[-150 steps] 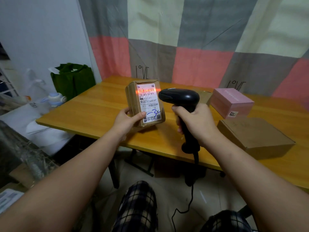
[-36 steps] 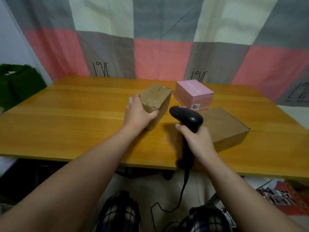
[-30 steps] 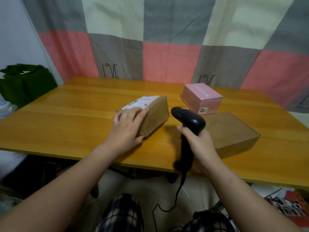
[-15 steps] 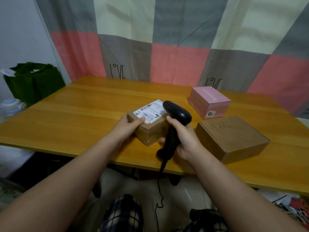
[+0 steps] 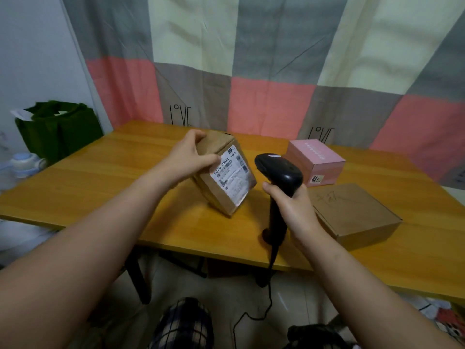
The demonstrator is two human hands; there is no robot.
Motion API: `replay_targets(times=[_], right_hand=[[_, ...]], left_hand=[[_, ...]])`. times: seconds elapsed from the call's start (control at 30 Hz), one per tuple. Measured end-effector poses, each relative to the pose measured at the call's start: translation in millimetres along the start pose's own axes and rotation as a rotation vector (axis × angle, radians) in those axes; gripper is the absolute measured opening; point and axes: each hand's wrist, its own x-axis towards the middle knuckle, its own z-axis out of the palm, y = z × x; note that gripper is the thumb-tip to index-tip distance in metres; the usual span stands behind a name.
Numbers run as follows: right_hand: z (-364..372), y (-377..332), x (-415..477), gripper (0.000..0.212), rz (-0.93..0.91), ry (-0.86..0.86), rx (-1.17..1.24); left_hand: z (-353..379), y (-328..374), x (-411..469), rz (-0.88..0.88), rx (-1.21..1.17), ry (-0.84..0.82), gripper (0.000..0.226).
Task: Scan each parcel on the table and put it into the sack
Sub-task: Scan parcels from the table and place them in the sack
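Right now the small brown parcel (image 5: 225,176) is tilted over the middle of the table (image 5: 100,182), with its white shipping label (image 5: 235,180) turned up toward the camera. Whether its low corner touches the tabletop I cannot tell. The left hand (image 5: 187,157) grips the parcel's upper end, fingers curled over the top edge and the thumb pressed on the labelled face. Over the table's near edge, just right of the parcel, the right hand (image 5: 294,210) is wrapped round the handle of a black scanner (image 5: 279,172). The scanner's head is close beside the label, and its cable (image 5: 251,317) hangs below the table's near edge. Toward the table's right end lies a flat brown box (image 5: 352,212), and a pink box (image 5: 315,161) sits behind it, nearer the table's back edge. Past the table's left end stands a green sack (image 5: 57,129). Along the table's back edge hangs a checked curtain (image 5: 271,46).
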Motion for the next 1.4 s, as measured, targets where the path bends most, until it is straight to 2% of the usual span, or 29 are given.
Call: replay_targets(times=[0.07, 0.17, 0.3, 0.37, 0.47, 0.53, 0.63, 0.83, 1.03, 1.23, 1.4], right_hand=[[1, -1, -1, 0.046, -0.01, -0.025, -0.017], [4, 0, -8, 0.028, 0.016, -0.12, 0.079], [10, 6, -13, 0.016, 0.073, -0.156, 0.172], [10, 9, -13, 0.012, 0.06, -0.17, 0.175], [4, 12, -15, 0.008, 0.006, -0.148, 0.086], [-1, 19, -17, 0.013, -0.053, -0.097, -0.012], [-7, 28, -23, 0.016, -0.117, -0.04, -0.118], [-5, 38, -44, 0.013, -0.188, -0.03, -0.169], [0, 42, -56, 0.021, -0.232, 0.032, -0.253], [3, 45, -64, 0.011, -0.273, 0.039, -0.253], [3, 45, -66, 0.016, -0.302, 0.046, -0.266]], left_hand=[[2, 5, -1, 0.033, 0.095, -0.078, 0.07], [14, 9, -5, -0.019, 0.162, -0.09, 0.06], [26, 5, -14, 0.024, 0.208, -0.153, 0.094], [31, -3, -20, 0.102, 0.117, -0.082, 0.096], [34, -18, -24, 0.181, -0.04, 0.102, 0.065], [32, -26, -23, 0.196, -0.064, 0.157, 0.048], [27, -29, -23, 0.215, -0.064, 0.188, 0.035], [29, -26, -24, 0.275, 0.164, 0.162, 0.052], [29, -18, -26, 0.277, 0.188, 0.152, 0.047], [28, -20, -23, 0.23, 0.144, 0.104, 0.047], [27, -21, -22, 0.212, 0.124, 0.088, 0.047]])
